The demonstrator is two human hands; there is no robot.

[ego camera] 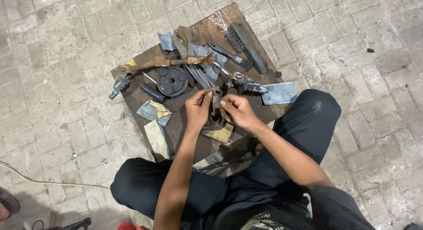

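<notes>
Two hands meet over a rusty metal plate [220, 25] that lies on the paved floor [66, 58]. The left hand [198, 110] and the right hand [235, 111] both pinch a small dark metal part [216, 107] between fingertips and thumb, each grip clenched on it from its own side. The part is held just above the middle of the plate, near its closer edge; its exact shape is too dark to tell.

Just beyond the hands lies a bundle of grey strips [198, 58], partly crossed by a long rusty tool [167, 61] that runs left to right. A round black disc [172, 80] with holes sits left of the hands, with a short black handle [152, 92] just beside it. At the plate's far edge lie a wire brush [244, 40] and a grey-handled tool [229, 55]. To the right, a knurled metal piece [249, 83] touches a flat grey sheet [280, 93] at the plate's edge. Folded scraps of sandpaper [154, 112] rest left of the left wrist, and a yellowish scrap [220, 134] lies under the hands.

The person sits with dark-trousered knees [308, 120] on either side of the plate.
</notes>
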